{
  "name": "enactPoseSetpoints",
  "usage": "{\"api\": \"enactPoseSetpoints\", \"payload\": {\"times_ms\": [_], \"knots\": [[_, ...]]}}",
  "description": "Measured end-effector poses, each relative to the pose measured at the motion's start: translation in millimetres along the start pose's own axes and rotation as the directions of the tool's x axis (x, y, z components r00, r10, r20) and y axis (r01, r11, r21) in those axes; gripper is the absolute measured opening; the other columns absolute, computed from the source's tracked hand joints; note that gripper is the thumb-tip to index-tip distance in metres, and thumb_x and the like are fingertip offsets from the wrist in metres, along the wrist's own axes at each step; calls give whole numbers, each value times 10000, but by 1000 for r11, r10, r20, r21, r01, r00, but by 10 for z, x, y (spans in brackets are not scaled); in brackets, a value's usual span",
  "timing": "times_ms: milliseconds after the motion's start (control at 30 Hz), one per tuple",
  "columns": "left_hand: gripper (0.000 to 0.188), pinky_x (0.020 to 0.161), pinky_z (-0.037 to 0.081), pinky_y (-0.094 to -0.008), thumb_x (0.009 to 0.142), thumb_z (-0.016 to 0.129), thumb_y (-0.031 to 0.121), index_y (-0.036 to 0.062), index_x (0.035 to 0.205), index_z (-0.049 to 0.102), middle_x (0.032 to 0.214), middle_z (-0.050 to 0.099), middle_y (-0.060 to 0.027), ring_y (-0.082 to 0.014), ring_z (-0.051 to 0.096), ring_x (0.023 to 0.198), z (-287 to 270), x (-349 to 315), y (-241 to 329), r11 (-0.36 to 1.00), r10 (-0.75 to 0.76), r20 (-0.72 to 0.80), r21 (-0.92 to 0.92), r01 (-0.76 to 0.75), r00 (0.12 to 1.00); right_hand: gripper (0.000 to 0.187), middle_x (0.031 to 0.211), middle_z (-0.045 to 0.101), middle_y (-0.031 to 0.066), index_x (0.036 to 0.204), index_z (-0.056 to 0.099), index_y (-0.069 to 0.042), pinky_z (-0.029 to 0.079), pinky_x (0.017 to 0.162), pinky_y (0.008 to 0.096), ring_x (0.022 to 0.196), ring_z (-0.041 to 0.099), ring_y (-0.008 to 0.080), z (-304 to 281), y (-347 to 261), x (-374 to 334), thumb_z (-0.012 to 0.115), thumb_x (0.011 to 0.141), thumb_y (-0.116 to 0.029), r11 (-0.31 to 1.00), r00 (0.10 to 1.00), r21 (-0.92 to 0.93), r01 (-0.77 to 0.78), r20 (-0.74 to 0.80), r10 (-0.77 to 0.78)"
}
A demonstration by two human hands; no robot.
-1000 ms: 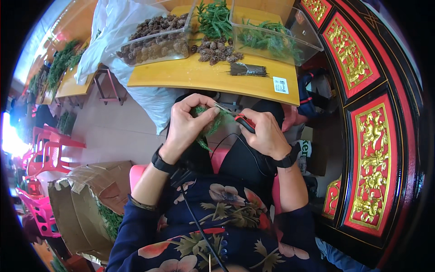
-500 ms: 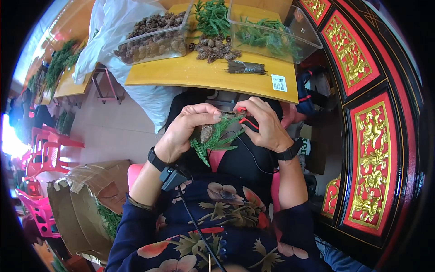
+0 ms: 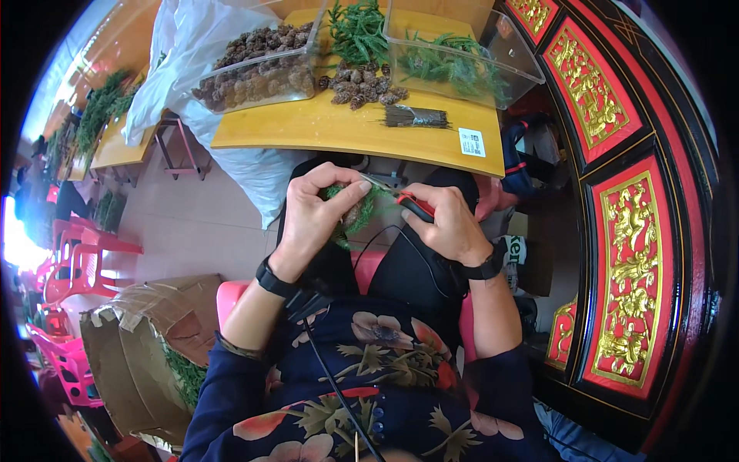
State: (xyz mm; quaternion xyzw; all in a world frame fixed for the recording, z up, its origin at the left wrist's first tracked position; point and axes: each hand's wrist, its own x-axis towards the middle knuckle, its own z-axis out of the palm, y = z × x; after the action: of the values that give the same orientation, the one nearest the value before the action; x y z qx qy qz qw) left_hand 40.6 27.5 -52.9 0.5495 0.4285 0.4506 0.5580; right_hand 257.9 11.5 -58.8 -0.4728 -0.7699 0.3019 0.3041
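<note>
Between the thumb and fingers of my left hand (image 3: 315, 208) is a green artificial sprig (image 3: 356, 219) with a pine cone partly hidden among its needles. My right hand (image 3: 448, 223) is closed round red-and-black handled pliers (image 3: 416, 205). The metal jaws of the pliers reach left to the stem end by my left fingertips; whether they are clamped on it I cannot tell. Both hands are over my lap, just in front of the yellow table (image 3: 308, 131).
On the table are a clear bin of pine cones (image 3: 262, 73), a loose cone pile (image 3: 362, 85), a bundle of thin dark wires (image 3: 416, 116), green sprigs (image 3: 358, 31) and another clear bin (image 3: 462, 73) with greenery. A cardboard box (image 3: 138, 354) stands at left, a carved red-and-gold panel (image 3: 627, 277) at right.
The pliers have turned in my right hand, so their jaws now point up-left to the stem. The sprig has turned in my left hand and is now closer to the palm.
</note>
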Motion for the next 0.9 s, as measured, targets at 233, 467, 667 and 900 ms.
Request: {"api": "enactPoseSetpoints", "payload": {"times_ms": [233,467,667,900], "knots": [[72,607,433,-208,808,699,73,15,850,689,764,629,-13,-65,552,674,-22,19,-17,991,114,3,69,-114,993,304,832,581,126,1019,601,3,470,687,294,750,602,261,-9,-12,45,640,718,18,995,993,-70,71,-93,-78],[70,706,517,-256,847,638,78,16,877,651,798,647,-48,-115,625,779,-168,-23,-86,648,-252,444,-583,491,860,316,822,543,101,1010,602,-10,460,675,294,734,576,241,2,-40,194,640,697,17,968,969,52,244,-37,-242],[82,671,550,-280,870,607,89,15,899,628,786,662,-45,-130,645,714,-3,-129,-104,397,-290,567,-662,636,771,276,789,562,105,951,612,3,461,668,294,699,590,258,-110,-117,160,623,677,30,974,974,87,210,67,-216],[83,586,506,-222,879,623,88,10,907,639,776,652,-23,-88,610,635,-73,-74,-85,796,-280,180,-505,333,943,225,784,623,148,902,616,25,464,676,297,714,622,269,44,-23,125,610,677,14,999,999,-39,35,33,-33]]}}
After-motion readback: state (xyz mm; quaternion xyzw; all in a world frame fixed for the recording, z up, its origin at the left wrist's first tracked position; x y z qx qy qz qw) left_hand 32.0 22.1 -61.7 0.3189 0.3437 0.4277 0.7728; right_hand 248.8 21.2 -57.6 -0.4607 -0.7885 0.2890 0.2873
